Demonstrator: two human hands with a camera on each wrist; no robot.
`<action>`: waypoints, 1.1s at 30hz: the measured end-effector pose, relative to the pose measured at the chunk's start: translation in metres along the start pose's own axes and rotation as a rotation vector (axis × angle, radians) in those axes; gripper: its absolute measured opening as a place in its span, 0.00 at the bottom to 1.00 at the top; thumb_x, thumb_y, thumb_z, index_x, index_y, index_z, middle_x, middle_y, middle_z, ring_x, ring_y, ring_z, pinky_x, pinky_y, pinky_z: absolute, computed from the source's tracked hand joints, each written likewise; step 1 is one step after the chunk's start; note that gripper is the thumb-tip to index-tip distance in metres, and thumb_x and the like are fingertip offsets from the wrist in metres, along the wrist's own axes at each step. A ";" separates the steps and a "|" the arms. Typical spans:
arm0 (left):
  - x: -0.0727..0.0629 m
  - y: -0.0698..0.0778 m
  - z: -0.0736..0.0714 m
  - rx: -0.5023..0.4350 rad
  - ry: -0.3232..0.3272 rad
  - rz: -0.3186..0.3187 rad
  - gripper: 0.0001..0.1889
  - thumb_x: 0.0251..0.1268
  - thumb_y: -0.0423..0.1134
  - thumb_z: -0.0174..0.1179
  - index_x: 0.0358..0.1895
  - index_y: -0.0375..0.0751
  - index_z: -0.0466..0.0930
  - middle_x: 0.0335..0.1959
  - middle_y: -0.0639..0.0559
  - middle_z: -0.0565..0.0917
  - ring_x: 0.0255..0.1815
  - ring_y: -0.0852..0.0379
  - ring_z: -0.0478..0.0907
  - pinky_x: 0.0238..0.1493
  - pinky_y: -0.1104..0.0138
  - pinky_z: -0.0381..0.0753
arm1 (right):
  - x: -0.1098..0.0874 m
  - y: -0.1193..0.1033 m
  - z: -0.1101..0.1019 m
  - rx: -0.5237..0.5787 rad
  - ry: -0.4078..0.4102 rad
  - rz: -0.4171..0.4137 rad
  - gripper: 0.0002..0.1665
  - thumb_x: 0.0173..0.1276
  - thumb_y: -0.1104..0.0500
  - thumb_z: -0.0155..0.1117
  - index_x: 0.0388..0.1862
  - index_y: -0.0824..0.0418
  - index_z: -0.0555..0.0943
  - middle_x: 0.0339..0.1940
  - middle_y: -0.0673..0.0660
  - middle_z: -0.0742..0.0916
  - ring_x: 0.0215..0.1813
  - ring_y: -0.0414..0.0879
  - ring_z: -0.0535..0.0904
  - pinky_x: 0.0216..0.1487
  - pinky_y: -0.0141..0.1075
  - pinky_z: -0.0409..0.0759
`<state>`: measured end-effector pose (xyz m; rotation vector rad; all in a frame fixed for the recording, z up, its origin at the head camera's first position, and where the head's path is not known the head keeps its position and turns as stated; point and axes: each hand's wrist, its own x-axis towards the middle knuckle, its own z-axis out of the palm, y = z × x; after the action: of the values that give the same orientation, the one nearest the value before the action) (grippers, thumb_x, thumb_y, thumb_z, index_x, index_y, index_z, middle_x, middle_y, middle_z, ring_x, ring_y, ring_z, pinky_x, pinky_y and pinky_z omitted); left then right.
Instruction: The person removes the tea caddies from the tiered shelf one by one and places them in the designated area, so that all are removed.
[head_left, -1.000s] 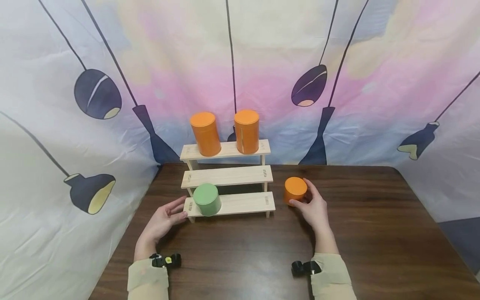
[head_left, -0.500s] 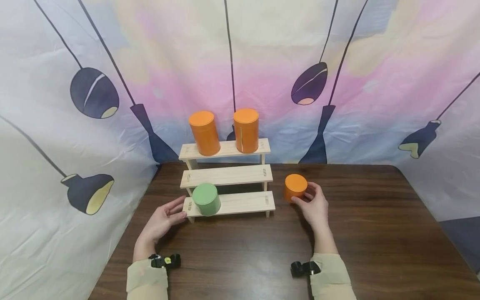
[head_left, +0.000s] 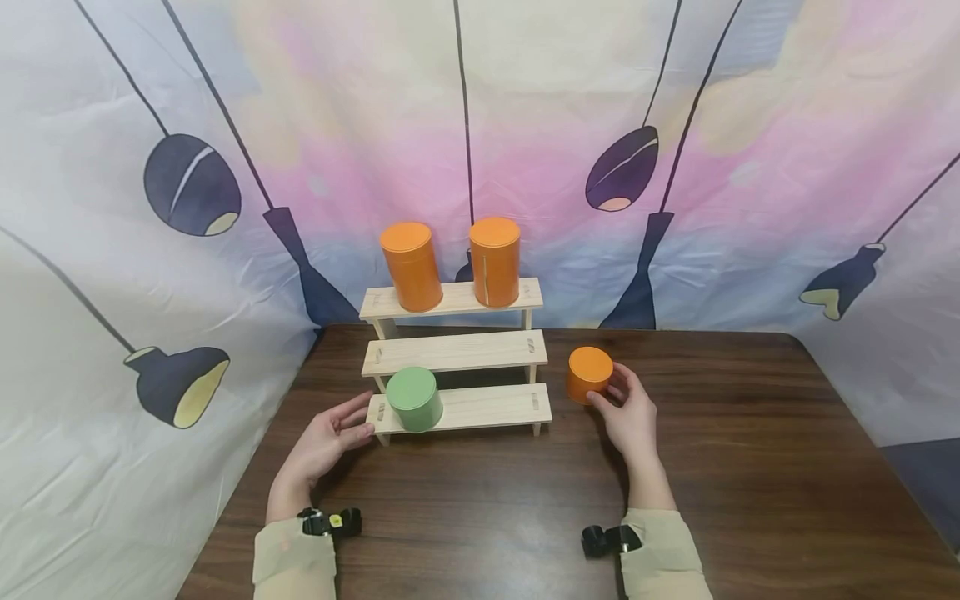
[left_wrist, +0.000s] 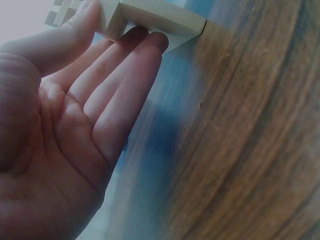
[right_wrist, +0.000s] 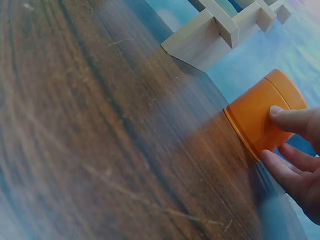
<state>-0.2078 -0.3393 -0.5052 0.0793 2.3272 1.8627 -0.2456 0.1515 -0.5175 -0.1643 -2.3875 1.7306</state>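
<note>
A small orange tin (head_left: 588, 377) stands upright on the table, just right of a three-tier wooden shelf (head_left: 480, 408). My right hand (head_left: 630, 417) touches this tin: the thumb tip lies on its front and the fingers lie along its right side. In the right wrist view the orange tin (right_wrist: 262, 117) rests on its base, the fingertips near its lower edge. A green tin (head_left: 415, 400) sits on the left of the lowest step. My left hand (head_left: 322, 446) rests its fairly straight fingers against that step's left end; the shelf (left_wrist: 160, 17) shows past them.
Two taller orange tins (head_left: 412, 267) stand on the top step. The brown wooden table (head_left: 750, 458) spreads forward and to the right. A patterned cloth (head_left: 525, 125) hangs behind it. Each wrist carries a small black camera (head_left: 611, 540).
The small orange tin has shifted slightly away from me. My right fingers have moved from around its back to its right side. My left hand and the shelf have stayed put.
</note>
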 end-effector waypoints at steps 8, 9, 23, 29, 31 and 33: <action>-0.001 0.000 -0.001 0.003 0.001 -0.005 0.38 0.76 0.29 0.65 0.84 0.30 0.59 0.76 0.25 0.69 0.59 0.65 0.84 0.59 0.65 0.87 | 0.001 0.002 0.000 -0.036 -0.025 0.008 0.41 0.76 0.62 0.72 0.84 0.60 0.66 0.76 0.67 0.78 0.70 0.64 0.80 0.73 0.54 0.78; -0.001 0.000 0.000 0.003 0.001 -0.005 0.38 0.76 0.29 0.65 0.84 0.30 0.59 0.76 0.25 0.69 0.58 0.65 0.84 0.59 0.66 0.86 | 0.001 0.002 0.001 -0.037 -0.027 0.008 0.41 0.76 0.62 0.72 0.84 0.60 0.66 0.76 0.67 0.78 0.70 0.64 0.80 0.73 0.54 0.78; 0.000 0.001 0.001 0.014 0.005 -0.010 0.38 0.77 0.29 0.65 0.84 0.31 0.59 0.76 0.26 0.70 0.58 0.65 0.84 0.59 0.66 0.87 | 0.000 0.003 0.001 -0.024 -0.032 0.019 0.40 0.78 0.60 0.71 0.84 0.58 0.66 0.77 0.66 0.77 0.71 0.63 0.79 0.73 0.53 0.78; 0.000 -0.001 0.001 0.010 -0.001 -0.003 0.38 0.76 0.29 0.65 0.84 0.31 0.59 0.76 0.26 0.70 0.57 0.65 0.85 0.59 0.66 0.87 | 0.000 0.003 0.000 -0.023 -0.037 0.019 0.40 0.79 0.59 0.70 0.84 0.58 0.66 0.77 0.66 0.77 0.71 0.63 0.79 0.73 0.54 0.77; 0.001 -0.001 0.001 0.011 0.001 -0.002 0.38 0.76 0.29 0.66 0.83 0.31 0.59 0.76 0.26 0.70 0.56 0.66 0.85 0.58 0.67 0.87 | 0.000 0.003 0.000 -0.023 -0.042 0.020 0.40 0.79 0.59 0.70 0.84 0.58 0.66 0.78 0.66 0.77 0.71 0.63 0.79 0.74 0.54 0.77; 0.001 -0.001 0.001 0.013 0.000 0.001 0.38 0.76 0.29 0.66 0.83 0.30 0.59 0.75 0.25 0.70 0.57 0.66 0.85 0.58 0.67 0.87 | 0.000 0.003 0.000 -0.021 -0.045 0.022 0.40 0.79 0.58 0.70 0.85 0.58 0.66 0.78 0.66 0.77 0.71 0.64 0.78 0.74 0.54 0.77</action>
<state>-0.2085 -0.3387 -0.5068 0.0823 2.3402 1.8480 -0.2460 0.1529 -0.5204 -0.1565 -2.4453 1.7375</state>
